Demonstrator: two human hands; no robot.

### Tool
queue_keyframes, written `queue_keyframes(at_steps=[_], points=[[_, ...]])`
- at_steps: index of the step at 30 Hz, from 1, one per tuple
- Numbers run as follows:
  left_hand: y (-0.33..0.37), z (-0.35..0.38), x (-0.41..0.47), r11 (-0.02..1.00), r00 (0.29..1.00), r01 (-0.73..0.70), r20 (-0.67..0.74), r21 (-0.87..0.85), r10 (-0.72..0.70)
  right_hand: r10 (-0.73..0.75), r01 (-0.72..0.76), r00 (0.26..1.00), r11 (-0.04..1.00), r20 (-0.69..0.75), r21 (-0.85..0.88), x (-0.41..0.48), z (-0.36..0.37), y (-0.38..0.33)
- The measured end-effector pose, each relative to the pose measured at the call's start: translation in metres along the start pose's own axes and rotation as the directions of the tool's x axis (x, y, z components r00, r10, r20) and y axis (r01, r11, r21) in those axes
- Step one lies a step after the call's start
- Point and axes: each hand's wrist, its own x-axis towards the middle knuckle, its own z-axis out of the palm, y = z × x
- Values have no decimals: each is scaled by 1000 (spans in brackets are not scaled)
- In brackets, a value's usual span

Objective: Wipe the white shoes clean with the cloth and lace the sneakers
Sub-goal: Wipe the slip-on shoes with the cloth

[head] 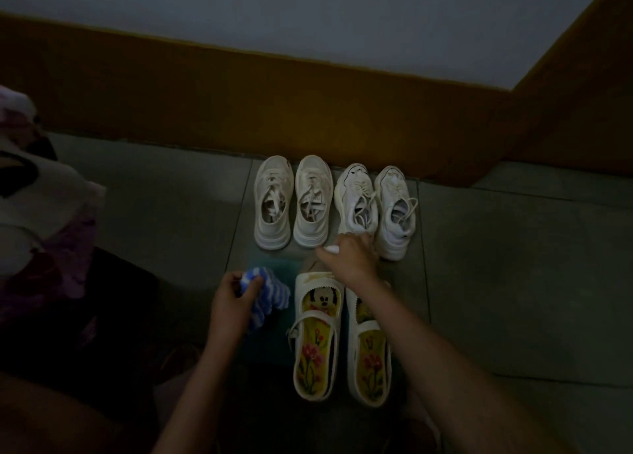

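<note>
Blue-and-white striped cloth (265,292) is gripped in the left hand (233,299) at lower centre, just left of the strapped white shoes (317,351). Four white sneakers (312,200) are lined up at centre. The heel of the third sneaker (356,203) is touched by the right hand (347,253); whether it is grasped cannot be told.

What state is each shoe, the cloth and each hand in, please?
Left sneaker pair: upright, laces loose.
Right sneaker pair: upright, laces loose.
Strap shoes: upright, side by side.
Cloth: bunched, held.
Left hand: grips the cloth.
Right hand: touches a right-pair sneaker's heel; grip unclear.
</note>
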Motion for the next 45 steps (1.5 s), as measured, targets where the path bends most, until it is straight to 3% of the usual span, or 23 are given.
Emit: queue_keyframes(at_steps=[4,9,14,18,23,28,31,37,45], points=[[1,-1,0,1000,1000,-7,-16,-19,7,6,-7,999,1000,-53,-29,2,7,0],[0,3,1,1000,1000,-7,-19,-17,7,22,-23,999,998,26,57,-2,4,7],[0,3,-1,1000,999,-22,-24,-10,22,-14,10,997,998,-82,-60,-3,8,0],[-1,-1,2,1000,999,-20,-41,-18,19,39,-27,991,996,-129,89,-2,6,-6],[-4,-9,7,999,995,-37,-91,-39,33,69,-58,997,967,-35,249,1,10,-9],[-2,-19,10,996,982,-57,-186,-74,42,-92,49,993,881,68,470,-6,18,-33],[-6,-31,18,994,972,-36,-237,-100,11,-156,99,981,909,111,405,-13,35,-45],[-9,-41,25,988,969,-9,-244,-157,-30,-152,35,968,870,201,491,-21,63,-53],[-10,-49,19,988,985,90,-135,-121,-107,-201,100,951,917,233,386,-20,74,-54]])
